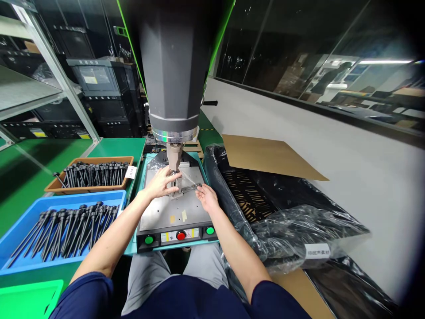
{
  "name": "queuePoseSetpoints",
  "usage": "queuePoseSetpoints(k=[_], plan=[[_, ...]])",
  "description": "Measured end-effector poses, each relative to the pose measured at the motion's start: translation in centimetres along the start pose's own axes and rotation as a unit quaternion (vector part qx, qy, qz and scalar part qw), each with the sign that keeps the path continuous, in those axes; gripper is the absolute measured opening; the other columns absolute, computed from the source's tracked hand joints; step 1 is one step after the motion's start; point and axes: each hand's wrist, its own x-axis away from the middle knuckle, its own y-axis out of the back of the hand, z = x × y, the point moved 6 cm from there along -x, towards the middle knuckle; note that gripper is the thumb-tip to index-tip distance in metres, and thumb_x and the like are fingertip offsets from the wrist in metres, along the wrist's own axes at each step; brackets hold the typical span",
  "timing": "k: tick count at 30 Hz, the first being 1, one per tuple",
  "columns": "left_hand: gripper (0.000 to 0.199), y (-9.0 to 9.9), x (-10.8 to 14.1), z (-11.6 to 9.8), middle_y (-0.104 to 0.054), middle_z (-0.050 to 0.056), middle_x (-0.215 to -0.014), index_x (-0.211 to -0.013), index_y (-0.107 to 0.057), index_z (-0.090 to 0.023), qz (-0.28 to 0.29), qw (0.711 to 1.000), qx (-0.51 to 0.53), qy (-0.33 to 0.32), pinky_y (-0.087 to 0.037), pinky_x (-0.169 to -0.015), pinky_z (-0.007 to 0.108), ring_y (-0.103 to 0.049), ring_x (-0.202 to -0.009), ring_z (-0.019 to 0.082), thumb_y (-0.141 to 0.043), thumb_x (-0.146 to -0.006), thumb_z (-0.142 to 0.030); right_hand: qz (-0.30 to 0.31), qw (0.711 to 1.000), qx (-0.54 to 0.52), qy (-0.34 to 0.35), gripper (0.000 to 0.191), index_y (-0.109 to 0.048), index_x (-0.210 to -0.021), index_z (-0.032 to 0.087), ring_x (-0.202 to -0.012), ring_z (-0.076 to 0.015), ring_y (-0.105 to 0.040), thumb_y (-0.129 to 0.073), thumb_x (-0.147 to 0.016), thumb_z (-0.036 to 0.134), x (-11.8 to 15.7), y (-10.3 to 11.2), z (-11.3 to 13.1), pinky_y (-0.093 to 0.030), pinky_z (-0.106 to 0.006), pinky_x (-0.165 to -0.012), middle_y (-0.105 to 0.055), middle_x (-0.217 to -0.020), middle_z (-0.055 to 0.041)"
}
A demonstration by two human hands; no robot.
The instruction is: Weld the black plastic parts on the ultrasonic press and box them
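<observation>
A large dark grey press head hangs over a metal base plate, its pale metal tool pointing down at a small upright fixture. My left hand is at the left of the fixture, fingers stretched and apart around its upper part. Whether those fingertips touch it is hard to see. On the right side, my right hand pinches the dark end of a thin rod-like part, which reaches toward the fixture. Its other end is unclear.
At left, an orange tray and a blue tray hold many black rod-shaped parts with round heads. A bright green tray is nearer. A plastic-lined box stands right. Green buttons and a red button line the base front.
</observation>
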Motion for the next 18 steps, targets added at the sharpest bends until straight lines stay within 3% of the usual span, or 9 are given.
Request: queuePoseSetpoints(k=[5, 8, 10, 13, 15, 16, 18], plan=[[0.059, 1.2, 1.3, -0.9, -0.037, 0.014, -0.149, -0.138, -0.053, -0.03, -0.02, 0.999, 0.016, 0.029, -0.031, -0.108, 0.056, -0.035, -0.136, 0.037, -0.06, -0.085, -0.054, 0.009, 0.998, 0.031, 0.053, 0.025, -0.06, -0.099, 0.019, -0.059, -0.0144, -0.064, -0.067, -0.075, 0.02, 0.7, 0.8, 0.8, -0.051, -0.026, -0.056, -0.07, -0.078, -0.0033], [0.054, 2.8, 4.1, -2.5, -0.031, 0.009, -0.155, -0.135, -0.056, -0.031, -0.069, 0.995, 0.045, 0.062, -0.027, -0.113, 0.057, -0.029, -0.142, 0.034, -0.062, -0.085, -0.05, -0.002, 0.981, 0.128, 0.147, 0.033, -0.061, -0.107, 0.019, -0.069, -0.0158, -0.065, -0.066, -0.075, 0.027, 1.7, 2.8, 2.0, -0.053, -0.029, -0.063, -0.07, -0.092, -0.006], [0.047, 3.3, 7.4, -3.4, -0.035, 0.006, -0.154, -0.129, -0.06, -0.032, -0.12, 0.984, 0.064, 0.116, -0.029, -0.114, 0.054, -0.032, -0.142, 0.032, -0.062, -0.085, -0.048, -0.011, 0.942, 0.242, 0.233, 0.037, -0.061, -0.113, 0.018, -0.085, -0.0201, -0.066, -0.062, -0.079, 0.033, 3.0, 4.8, 2.7, -0.054, -0.036, -0.075, -0.068, -0.104, -0.01], [0.041, 2.3, 14.4, -3.9, -0.049, 0.005, -0.143, -0.129, -0.06, -0.033, -0.217, 0.938, 0.063, 0.264, -0.033, -0.114, 0.05, -0.042, -0.135, 0.029, -0.056, -0.089, -0.043, -0.009, 0.833, 0.434, 0.344, 0.04, -0.062, -0.121, 0.019, -0.116, -0.027, -0.056, -0.056, -0.084, 0.036, 5.6, 7.9, 2.3, -0.045, -0.048, -0.1, -0.06, -0.124, -0.0146], [0.049, -0.1, 19.1, -4.0, -0.051, 0.007, -0.139, -0.135, -0.053, -0.032, -0.241, 0.903, 0.043, 0.353, -0.034, -0.114, 0.05, -0.045, -0.133, 0.029, -0.057, -0.088, -0.043, -0.003, 0.766, 0.526, 0.369, 0.046, -0.06, -0.126, 0.019, -0.128, -0.0304, -0.046, -0.056, -0.085, 0.039, 7.0, 10.1, 0.8, -0.035, -0.053, -0.109, -0.053, -0.135, -0.0161], [0.054, -1.6, 21.1, -4.1, -0.05, 0.009, -0.139, -0.138, -0.051, -0.031, -0.237, 0.891, 0.031, 0.386, -0.034, -0.113, 0.051, -0.045, -0.132, 0.031, -0.059, -0.086, -0.045, 0.001, 0.747, 0.557, 0.363, 0.05, -0.057, -0.13, 0.019, -0.132, -0.0317, -0.043, -0.056, -0.085, 0.041, 7.4, 11.2, -0.1, -0.032, -0.054, -0.111, -0.049, -0.139, -0.0166], [0.069, -5.0, 24.1, -3.9, -0.043, 0.012, -0.145, -0.145, -0.042, -0.028, -0.196, 0.878, 0.041, 0.435, -0.033, -0.114, 0.052, -0.041, -0.135, 0.034, -0.063, -0.082, -0.049, 0.011, 0.739, 0.589, 0.327, 0.059, -0.049, -0.138, 0.019, -0.135, -0.0329, -0.04, -0.055, -0.086, 0.045, 7.8, 13.1, -2.0, -0.032, -0.054, -0.112, -0.043, -0.144, -0.0171]])
